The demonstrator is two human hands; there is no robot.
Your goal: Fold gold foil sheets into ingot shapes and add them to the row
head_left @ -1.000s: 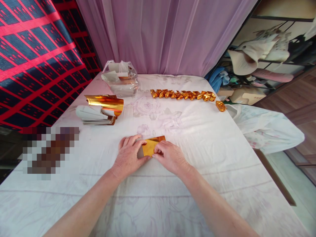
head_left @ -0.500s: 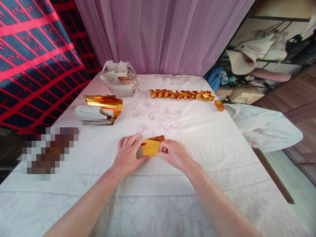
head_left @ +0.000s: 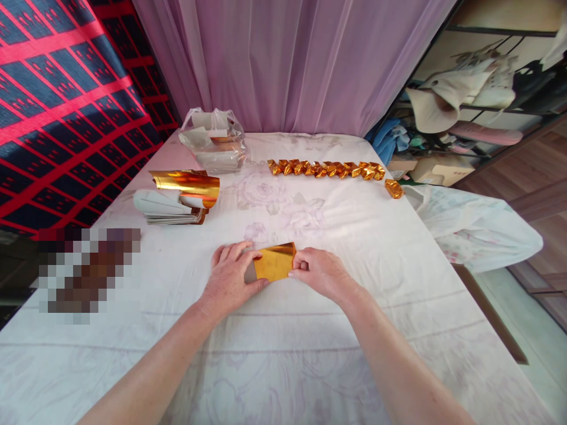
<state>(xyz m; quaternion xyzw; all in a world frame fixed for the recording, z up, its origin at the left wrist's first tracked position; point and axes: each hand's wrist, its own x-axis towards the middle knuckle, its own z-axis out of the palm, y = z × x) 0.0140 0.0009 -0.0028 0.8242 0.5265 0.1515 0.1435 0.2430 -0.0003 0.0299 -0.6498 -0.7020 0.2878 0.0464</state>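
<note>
Head view: your left hand (head_left: 230, 277) pins the foil (head_left: 273, 263) flat; your right hand (head_left: 319, 273) pinches its edge (crease firmly, keeping corners aligned).

A shiny gold foil sheet (head_left: 274, 263), folded into a rectangle, lies flat on the white cloth.

A desk (head_left: 363, 330) with a white flowered cloth fills the frame. On it lie a gold paper (head_left: 274, 263) in the middle, a paper stack (head_left: 170, 208) at upper left, a plastic bag (head_left: 215, 140) behind it, and a row of folded gold pieces (head_left: 325, 169) near the top.
</note>
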